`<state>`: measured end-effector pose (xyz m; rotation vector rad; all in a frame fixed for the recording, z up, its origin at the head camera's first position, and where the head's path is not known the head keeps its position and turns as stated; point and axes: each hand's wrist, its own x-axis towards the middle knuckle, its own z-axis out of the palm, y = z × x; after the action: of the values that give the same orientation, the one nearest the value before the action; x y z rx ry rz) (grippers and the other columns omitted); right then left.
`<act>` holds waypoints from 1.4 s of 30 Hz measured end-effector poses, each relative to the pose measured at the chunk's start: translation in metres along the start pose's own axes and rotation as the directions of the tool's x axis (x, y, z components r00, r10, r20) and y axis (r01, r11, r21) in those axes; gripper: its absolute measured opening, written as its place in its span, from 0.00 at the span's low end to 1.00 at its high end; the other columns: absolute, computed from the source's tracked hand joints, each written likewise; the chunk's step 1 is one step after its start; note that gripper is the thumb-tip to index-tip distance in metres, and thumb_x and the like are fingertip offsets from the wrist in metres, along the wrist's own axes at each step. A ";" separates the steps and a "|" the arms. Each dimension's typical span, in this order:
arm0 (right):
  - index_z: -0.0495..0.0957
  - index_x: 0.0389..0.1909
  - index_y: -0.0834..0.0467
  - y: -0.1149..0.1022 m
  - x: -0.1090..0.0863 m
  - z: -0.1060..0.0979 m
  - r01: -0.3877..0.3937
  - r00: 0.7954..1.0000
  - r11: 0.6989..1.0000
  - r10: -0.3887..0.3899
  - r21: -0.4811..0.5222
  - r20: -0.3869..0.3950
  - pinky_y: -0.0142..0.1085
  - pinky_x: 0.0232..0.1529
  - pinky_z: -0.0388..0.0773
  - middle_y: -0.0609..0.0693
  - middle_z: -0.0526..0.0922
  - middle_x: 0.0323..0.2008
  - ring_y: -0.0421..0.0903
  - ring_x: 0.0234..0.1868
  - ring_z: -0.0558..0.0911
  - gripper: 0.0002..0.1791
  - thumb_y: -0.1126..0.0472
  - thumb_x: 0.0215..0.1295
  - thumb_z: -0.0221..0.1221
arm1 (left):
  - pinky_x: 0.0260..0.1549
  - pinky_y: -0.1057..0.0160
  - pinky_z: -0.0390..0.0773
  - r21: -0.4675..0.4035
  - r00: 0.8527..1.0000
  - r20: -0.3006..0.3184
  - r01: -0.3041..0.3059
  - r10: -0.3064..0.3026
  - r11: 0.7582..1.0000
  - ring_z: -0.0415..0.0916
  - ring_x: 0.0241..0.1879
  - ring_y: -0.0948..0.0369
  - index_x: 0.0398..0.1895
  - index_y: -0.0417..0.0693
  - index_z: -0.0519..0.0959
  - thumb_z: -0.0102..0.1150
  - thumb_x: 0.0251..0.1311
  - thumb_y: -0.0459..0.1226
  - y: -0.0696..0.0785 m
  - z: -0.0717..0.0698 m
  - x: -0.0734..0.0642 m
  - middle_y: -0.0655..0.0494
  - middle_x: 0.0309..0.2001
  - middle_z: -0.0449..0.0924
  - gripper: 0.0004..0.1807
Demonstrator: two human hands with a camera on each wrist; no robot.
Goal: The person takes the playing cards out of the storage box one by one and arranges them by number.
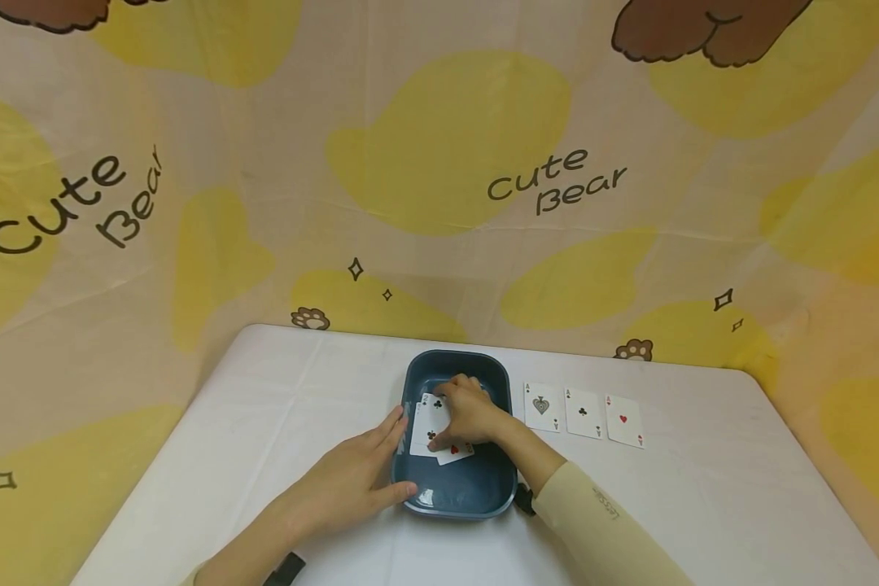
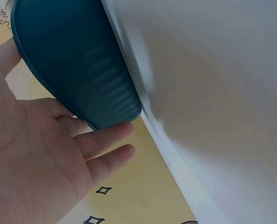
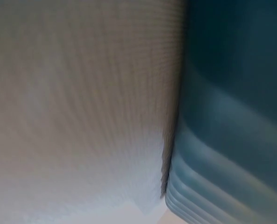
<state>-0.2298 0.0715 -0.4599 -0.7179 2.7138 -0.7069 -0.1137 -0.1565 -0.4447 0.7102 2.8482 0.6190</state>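
A dark blue plastic bin (image 1: 469,496) stands on the table with overlapping playing cards (image 1: 423,439) in it, a two of clubs and a heart card among them. My left hand (image 1: 355,468) rests against the bin's left side, thumb near the front and fingers extended; the left wrist view shows its palm (image 2: 40,149) beside the bin wall (image 2: 78,60). Inside the bin, my right hand (image 1: 472,413) arches over the cards, thumb and fingers spread across them. Whether it pinches one cannot be told. The right wrist view shows the bin's ribbed wall (image 3: 231,140), no fingers.
Right of the bin lie an ace of spades (image 1: 541,407), an ace of clubs (image 1: 583,413) and an ace of hearts (image 1: 624,421), face up in a row. A white cloth (image 1: 322,382) covers the table. A patterned curtain (image 1: 439,163) hangs behind.
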 end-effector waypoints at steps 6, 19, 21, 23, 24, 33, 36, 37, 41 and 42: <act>0.76 0.66 0.62 -0.001 -0.001 0.001 -0.008 1.000 0.999 0.009 0.032 -0.021 0.55 0.66 0.70 0.60 0.76 0.61 0.56 0.59 0.72 0.50 0.52 0.40 0.86 | 0.70 0.41 0.69 -0.011 1.000 0.002 0.007 -0.007 1.000 0.62 0.76 0.44 0.84 0.44 0.55 0.56 0.70 0.65 0.001 -0.001 -0.001 0.54 0.85 0.45 0.51; 0.71 0.71 0.61 -0.004 0.000 0.001 -0.014 1.000 0.994 0.015 0.110 -0.009 0.48 0.57 0.80 0.59 0.76 0.60 0.51 0.50 0.79 0.53 0.57 0.42 0.86 | 0.70 0.41 0.69 -0.013 1.000 0.011 0.013 -0.013 1.000 0.62 0.76 0.44 0.84 0.45 0.54 0.56 0.70 0.65 0.001 -0.002 -0.001 0.56 0.85 0.44 0.51; 0.71 0.72 0.62 -0.004 -0.001 0.001 -0.007 1.000 0.994 0.007 0.112 0.001 0.48 0.56 0.81 0.60 0.76 0.60 0.51 0.49 0.79 0.53 0.57 0.43 0.85 | 0.70 0.41 0.69 -0.012 1.000 0.007 0.009 -0.009 1.000 0.62 0.76 0.44 0.84 0.45 0.55 0.56 0.70 0.65 0.001 -0.002 -0.001 0.55 0.85 0.44 0.51; 0.70 0.72 0.63 -0.004 -0.001 0.002 0.001 1.000 0.994 -0.002 0.111 0.015 0.48 0.56 0.81 0.61 0.75 0.60 0.50 0.49 0.79 0.53 0.56 0.45 0.85 | 0.70 0.41 0.69 -0.013 1.000 0.005 0.008 -0.008 1.000 0.62 0.76 0.44 0.84 0.45 0.55 0.56 0.70 0.65 0.001 -0.002 -0.001 0.55 0.85 0.44 0.51; 0.70 0.73 0.64 -0.004 -0.001 0.002 0.007 1.000 0.994 -0.009 0.111 0.023 0.48 0.56 0.81 0.61 0.75 0.61 0.50 0.49 0.79 0.53 0.56 0.45 0.85 | 0.70 0.41 0.69 -0.013 1.000 0.004 0.007 -0.007 1.000 0.62 0.76 0.44 0.84 0.45 0.55 0.56 0.70 0.65 0.000 -0.002 -0.001 0.55 0.85 0.44 0.51; 0.68 0.74 0.67 -0.004 -0.002 0.002 0.050 0.997 0.996 -0.054 0.077 0.048 0.47 0.58 0.80 0.64 0.73 0.64 0.51 0.51 0.79 0.56 0.54 0.44 0.84 | 0.70 0.42 0.69 -0.018 1.000 0.005 0.001 -0.001 1.000 0.62 0.76 0.44 0.84 0.44 0.55 0.57 0.70 0.65 0.000 -0.002 0.000 0.54 0.85 0.45 0.51; 0.68 0.73 0.67 -0.003 -0.002 0.002 0.057 0.997 0.996 -0.060 0.066 0.042 0.47 0.59 0.80 0.63 0.73 0.64 0.51 0.52 0.79 0.55 0.53 0.45 0.83 | 0.70 0.42 0.69 -0.015 1.000 0.004 0.000 0.000 1.000 0.63 0.76 0.44 0.84 0.44 0.55 0.57 0.70 0.65 0.000 -0.001 0.000 0.54 0.85 0.45 0.51; 0.69 0.73 0.67 -0.004 -0.002 0.002 0.061 0.997 0.996 -0.063 0.061 0.040 0.47 0.58 0.80 0.63 0.74 0.63 0.51 0.51 0.79 0.54 0.53 0.45 0.83 | 0.70 0.42 0.69 -0.014 1.000 0.004 0.002 -0.002 1.000 0.63 0.76 0.44 0.84 0.44 0.55 0.57 0.70 0.65 0.000 -0.002 -0.001 0.55 0.85 0.45 0.51; 0.70 0.72 0.66 -0.004 -0.001 0.001 0.081 0.996 0.995 -0.082 0.051 0.019 0.47 0.58 0.80 0.62 0.74 0.63 0.51 0.52 0.79 0.53 0.52 0.46 0.82 | 0.70 0.42 0.69 -0.015 1.000 -0.003 -0.001 0.001 1.000 0.63 0.76 0.44 0.84 0.44 0.56 0.57 0.70 0.65 -0.001 -0.002 -0.001 0.54 0.85 0.45 0.51; 0.70 0.72 0.66 -0.004 -0.001 0.001 0.088 0.996 0.994 -0.089 0.058 0.014 0.47 0.58 0.80 0.62 0.74 0.64 0.51 0.52 0.79 0.53 0.51 0.46 0.81 | 0.70 0.42 0.69 -0.015 1.000 -0.004 -0.001 0.001 1.000 0.63 0.76 0.44 0.84 0.44 0.56 0.57 0.70 0.65 -0.001 -0.002 -0.002 0.54 0.85 0.45 0.51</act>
<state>-0.2273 0.0685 -0.4589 -0.8304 2.6492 -0.7927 -0.1130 -0.1584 -0.4436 0.7088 2.8439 0.6411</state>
